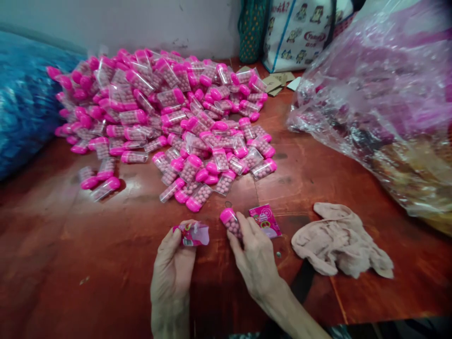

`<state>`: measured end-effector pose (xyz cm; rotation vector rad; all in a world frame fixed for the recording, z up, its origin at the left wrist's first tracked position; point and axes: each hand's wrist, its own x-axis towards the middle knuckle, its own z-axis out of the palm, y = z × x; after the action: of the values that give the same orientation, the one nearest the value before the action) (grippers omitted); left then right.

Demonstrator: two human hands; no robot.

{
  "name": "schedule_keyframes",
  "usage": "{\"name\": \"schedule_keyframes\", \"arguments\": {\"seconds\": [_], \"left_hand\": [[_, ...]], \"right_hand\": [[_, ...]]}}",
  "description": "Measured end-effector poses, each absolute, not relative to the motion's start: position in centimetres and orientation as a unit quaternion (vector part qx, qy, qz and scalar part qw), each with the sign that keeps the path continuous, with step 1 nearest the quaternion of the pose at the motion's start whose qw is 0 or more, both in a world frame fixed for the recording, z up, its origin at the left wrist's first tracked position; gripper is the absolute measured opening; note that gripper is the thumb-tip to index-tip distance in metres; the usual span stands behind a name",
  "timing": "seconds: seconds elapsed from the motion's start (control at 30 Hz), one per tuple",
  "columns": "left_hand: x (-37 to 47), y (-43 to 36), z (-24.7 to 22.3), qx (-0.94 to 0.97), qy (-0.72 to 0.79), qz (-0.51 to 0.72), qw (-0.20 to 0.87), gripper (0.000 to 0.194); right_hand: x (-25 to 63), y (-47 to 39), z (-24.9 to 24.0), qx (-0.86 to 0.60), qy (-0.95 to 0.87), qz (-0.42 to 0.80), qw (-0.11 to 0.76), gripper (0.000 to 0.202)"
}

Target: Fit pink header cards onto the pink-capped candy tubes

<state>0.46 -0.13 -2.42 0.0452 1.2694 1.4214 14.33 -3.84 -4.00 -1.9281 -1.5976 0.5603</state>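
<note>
Between the thumb and fingers of my left hand (174, 266) is a pink printed sleeve (195, 234), its right end gaping toward my other hand. My right hand (256, 256) grips a small clear candy container (231, 223) with a pink cap, filled with round pink balls. The container is tilted, cap end up and to the left, and stays apart from the sleeve. Just right of my right fingers a flat pink printed sleeve (265, 220) lies on the table. Beyond both hands spreads a large heap of the same pink-capped containers (169, 108).
On the wooden table (106, 268), a crumpled beige cloth (339, 240) lies at the right. Behind it bulges a big clear plastic bag (374, 108). A blue plastic bag (31, 99) stands at the left. Cardboard pieces (277, 84) and a white printed bag (300, 35) are at the back.
</note>
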Motion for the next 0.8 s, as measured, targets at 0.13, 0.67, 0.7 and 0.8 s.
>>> {"name": "schedule_keyframes", "arguments": {"seconds": [0.13, 0.67, 0.7, 0.8], "left_hand": [[0.3, -0.1, -2.9, 0.06, 0.524, 0.607, 0.594, 0.002], [1.0, -0.7, -2.5, 0.193, 0.52, 0.576, 0.6, 0.009], [1.0, -0.7, -2.5, 0.195, 0.519, 0.572, 0.604, 0.01], [1.0, -0.7, -2.6, 0.206, 0.508, 0.564, 0.618, 0.012]], "right_hand": [[15.8, -4.6, -1.9, -0.708, -0.472, 0.371, 0.372, 0.032], [15.8, -4.7, 0.2, -0.587, -0.412, 0.555, 0.421, 0.026], [16.1, -4.6, 0.3, -0.582, -0.404, 0.576, 0.408, 0.028], [16.5, -4.3, 0.5, -0.566, -0.377, 0.625, 0.383, 0.03]]}}
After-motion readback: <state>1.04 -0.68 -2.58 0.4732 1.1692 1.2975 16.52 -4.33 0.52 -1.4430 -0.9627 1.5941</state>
